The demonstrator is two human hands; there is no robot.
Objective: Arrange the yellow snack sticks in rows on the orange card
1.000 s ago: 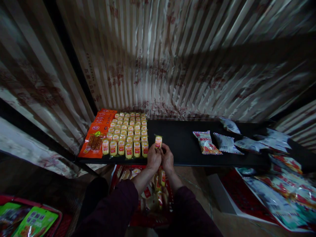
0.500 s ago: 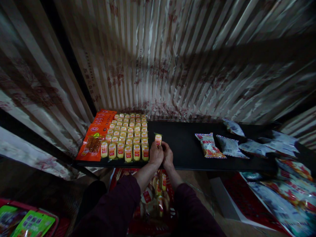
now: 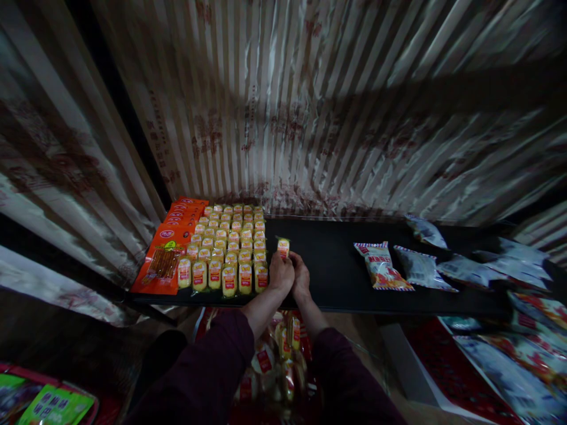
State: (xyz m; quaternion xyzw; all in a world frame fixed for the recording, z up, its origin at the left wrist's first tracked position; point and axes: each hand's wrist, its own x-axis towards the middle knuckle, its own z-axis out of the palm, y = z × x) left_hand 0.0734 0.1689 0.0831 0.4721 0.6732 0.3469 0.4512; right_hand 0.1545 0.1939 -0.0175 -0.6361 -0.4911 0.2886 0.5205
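Rows of yellow packs (image 3: 221, 251) already stand leftmost-but-one on the black shelf (image 3: 321, 257), loose packs (image 3: 290, 339) remain below it, and above it the left hand (image 3: 282, 274) clasps a single pack (image 3: 283, 245), the right hand's (image 3: 301, 276) hold unclear.

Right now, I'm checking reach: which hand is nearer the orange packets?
Left. The left hand is right of the orange packets, beyond the wrapped yellow packs; the right hand is farther right, beside the left.

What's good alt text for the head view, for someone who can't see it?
A person's left hand holds a small wrapped yellow snack at a black shelf, the right hand close beside it. Rows of similar snacks and orange packets sit to the left; patterned bags lie to the right.
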